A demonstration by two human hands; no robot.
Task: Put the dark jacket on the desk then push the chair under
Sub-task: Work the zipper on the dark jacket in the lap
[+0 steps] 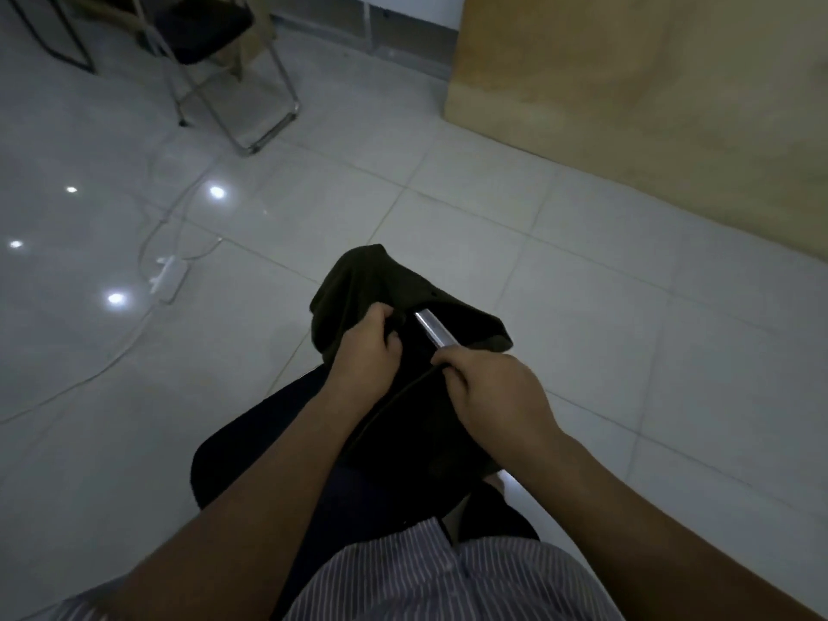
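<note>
The dark jacket (381,284) hangs over the back of a chair (251,445) just in front of me, and a short piece of the chair's shiny metal tube (433,330) shows between its folds. My left hand (367,347) is closed on the jacket's fabric left of the tube. My right hand (497,392) pinches the fabric's edge just right of it. The chair's dark seat spreads out below my forearms. A light wooden panel (627,91), possibly the side of the desk, stands at the upper right.
Glossy pale floor tiles (582,280) surround the chair. A white power strip (168,275) with trailing cables lies on the floor to the left. A second folding chair (215,47) with a metal frame stands at the upper left. My striped shirt fills the bottom edge.
</note>
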